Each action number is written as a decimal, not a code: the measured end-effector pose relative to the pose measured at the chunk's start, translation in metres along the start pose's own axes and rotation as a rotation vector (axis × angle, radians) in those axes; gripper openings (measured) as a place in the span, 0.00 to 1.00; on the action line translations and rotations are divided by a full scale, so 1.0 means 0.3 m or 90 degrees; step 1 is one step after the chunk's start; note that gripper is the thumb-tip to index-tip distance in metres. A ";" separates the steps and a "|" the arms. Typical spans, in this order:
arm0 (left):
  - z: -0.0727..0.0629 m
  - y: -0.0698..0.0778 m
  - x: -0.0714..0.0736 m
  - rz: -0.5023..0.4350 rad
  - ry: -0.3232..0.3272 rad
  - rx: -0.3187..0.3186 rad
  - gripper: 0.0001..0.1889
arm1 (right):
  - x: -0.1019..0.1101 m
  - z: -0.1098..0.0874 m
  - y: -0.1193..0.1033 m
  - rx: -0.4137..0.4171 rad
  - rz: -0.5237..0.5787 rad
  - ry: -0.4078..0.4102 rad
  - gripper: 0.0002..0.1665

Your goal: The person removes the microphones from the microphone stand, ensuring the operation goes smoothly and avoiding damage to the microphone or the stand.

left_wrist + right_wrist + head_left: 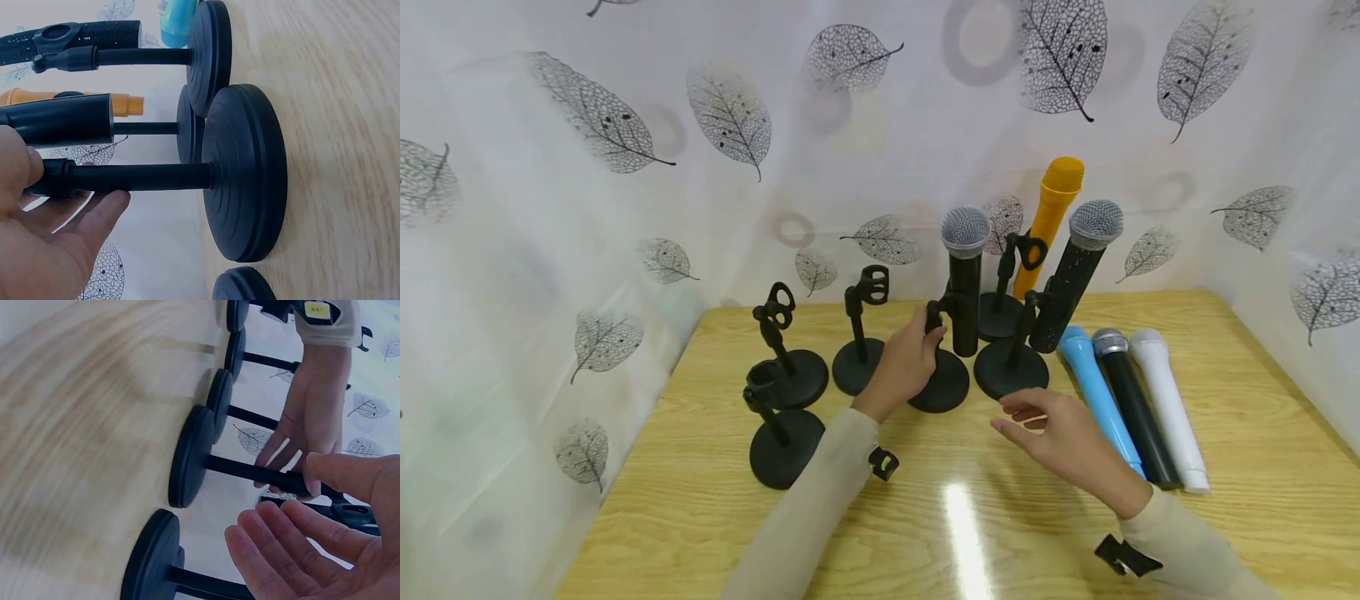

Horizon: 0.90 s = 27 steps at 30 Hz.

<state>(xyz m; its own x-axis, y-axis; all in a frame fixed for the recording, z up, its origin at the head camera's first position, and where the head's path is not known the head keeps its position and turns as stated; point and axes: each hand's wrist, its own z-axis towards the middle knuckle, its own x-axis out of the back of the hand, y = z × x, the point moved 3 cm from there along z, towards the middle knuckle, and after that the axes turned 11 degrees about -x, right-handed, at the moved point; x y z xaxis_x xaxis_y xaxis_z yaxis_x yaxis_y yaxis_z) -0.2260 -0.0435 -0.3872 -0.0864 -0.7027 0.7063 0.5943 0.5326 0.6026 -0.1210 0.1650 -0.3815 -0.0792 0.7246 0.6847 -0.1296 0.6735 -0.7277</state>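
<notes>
My left hand (901, 367) grips the upper stem of a black desktop microphone stand (942, 387), thumb near the joint below its clip. In that clip a black microphone (965, 287) with a silver mesh head stands nearly upright. The left wrist view shows my fingers around the stem (144, 177), above the round base on the table. My right hand (1071, 437) is held over the table just right of this stand, fingers loosely bent and holding nothing. In the right wrist view its palm (337, 556) shows, with the thumb apart from the fingers.
Another black microphone (1069, 283) leans in a stand on the right, with an orange microphone (1048, 217) behind. Blue (1101, 400), black (1135, 408) and white (1172, 408) microphones lie at right. Several stands with bare clips (786, 446) stand left. A leaf-patterned curtain (737, 250) surrounds the table.
</notes>
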 end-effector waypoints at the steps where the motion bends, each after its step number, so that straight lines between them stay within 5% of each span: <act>1: -0.004 0.002 0.001 -0.002 -0.002 0.001 0.10 | 0.003 0.002 -0.002 0.003 0.001 0.002 0.16; 27: -0.062 0.021 0.006 0.018 -0.009 0.005 0.13 | 0.062 0.035 -0.063 0.020 -0.002 0.030 0.16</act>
<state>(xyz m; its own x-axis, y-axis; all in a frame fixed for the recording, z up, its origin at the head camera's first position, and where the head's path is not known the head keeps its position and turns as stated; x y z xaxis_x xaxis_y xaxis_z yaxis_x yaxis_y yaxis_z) -0.2076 -0.0504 -0.3891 -0.0811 -0.6803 0.7284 0.5906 0.5559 0.5850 -0.1303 0.1644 -0.3546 -0.0326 0.7293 0.6835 -0.1607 0.6711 -0.7237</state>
